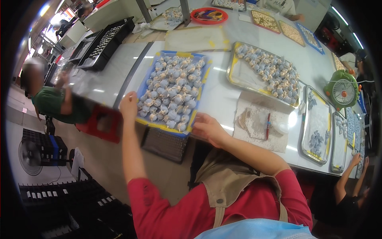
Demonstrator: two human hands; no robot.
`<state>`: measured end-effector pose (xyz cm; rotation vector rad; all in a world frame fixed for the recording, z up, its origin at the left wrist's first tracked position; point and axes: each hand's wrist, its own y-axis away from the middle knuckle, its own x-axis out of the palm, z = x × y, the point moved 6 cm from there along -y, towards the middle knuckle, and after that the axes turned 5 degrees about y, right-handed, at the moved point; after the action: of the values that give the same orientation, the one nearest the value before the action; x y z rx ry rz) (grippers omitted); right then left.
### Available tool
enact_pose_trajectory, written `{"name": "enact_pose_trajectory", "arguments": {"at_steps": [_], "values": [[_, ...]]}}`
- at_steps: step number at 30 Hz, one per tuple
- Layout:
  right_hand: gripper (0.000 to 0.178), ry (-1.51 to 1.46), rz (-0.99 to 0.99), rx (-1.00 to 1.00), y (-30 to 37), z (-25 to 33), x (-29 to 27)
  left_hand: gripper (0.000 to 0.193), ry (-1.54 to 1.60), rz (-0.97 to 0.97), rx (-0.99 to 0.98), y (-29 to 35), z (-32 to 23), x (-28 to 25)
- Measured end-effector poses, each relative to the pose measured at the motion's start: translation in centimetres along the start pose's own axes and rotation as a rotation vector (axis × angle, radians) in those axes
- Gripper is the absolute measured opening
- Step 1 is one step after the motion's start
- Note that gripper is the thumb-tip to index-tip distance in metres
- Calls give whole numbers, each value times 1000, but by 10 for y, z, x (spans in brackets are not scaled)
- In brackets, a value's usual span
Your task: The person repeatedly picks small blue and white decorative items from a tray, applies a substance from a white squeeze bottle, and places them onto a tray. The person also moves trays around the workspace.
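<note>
A blue tray [161, 126] edged with yellow tape lies tilted at the near edge of the white table, its front end out past the edge. Small round blue-grey figures [171, 89] with cream-coloured parts fill it. My left hand [129, 105] is closed on the tray's left rim. At its right rim, near the front corner, my right hand [211, 129] grips with the fingers partly hidden by the tray. To the right, a metal tray [248, 73] carries more such figures, bunched toward its far and right sides.
A white paper sheet [254, 137] with a red pen [268, 126] lies right of my right hand. Beyond are metal trays [304, 139] with blue-grey pieces and a green fan [343, 89]. A red stool [101, 123] and a person in green [59, 101] are at left.
</note>
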<state>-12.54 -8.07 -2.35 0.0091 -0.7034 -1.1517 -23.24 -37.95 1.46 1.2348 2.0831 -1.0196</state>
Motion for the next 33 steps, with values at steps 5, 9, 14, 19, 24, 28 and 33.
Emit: {"name": "enact_pose_trajectory", "arguments": {"at_steps": [5,9,14,19,24,28,33], "values": [[39,295,-103,-63,-2,4,-4,26,207,252,-37,-5,28,14],[35,202,-159,-67,14,4,-20,26,614,454,-266,37,35,10],[39,63,-137,-36,45,-3,-40,38,1260,629,-616,119,-23,7],[43,79,-94,-3,71,-5,-48,50,1572,775,-835,179,-41,14],[47,23,-83,-79,89,-4,-41,55,1655,772,-759,196,-52,4],[50,-59,-32,-64,109,2,-31,51,1515,734,-593,202,-61,-17],[52,-114,-13,-123,140,15,-49,48,1418,702,-473,209,-90,-24]]}}
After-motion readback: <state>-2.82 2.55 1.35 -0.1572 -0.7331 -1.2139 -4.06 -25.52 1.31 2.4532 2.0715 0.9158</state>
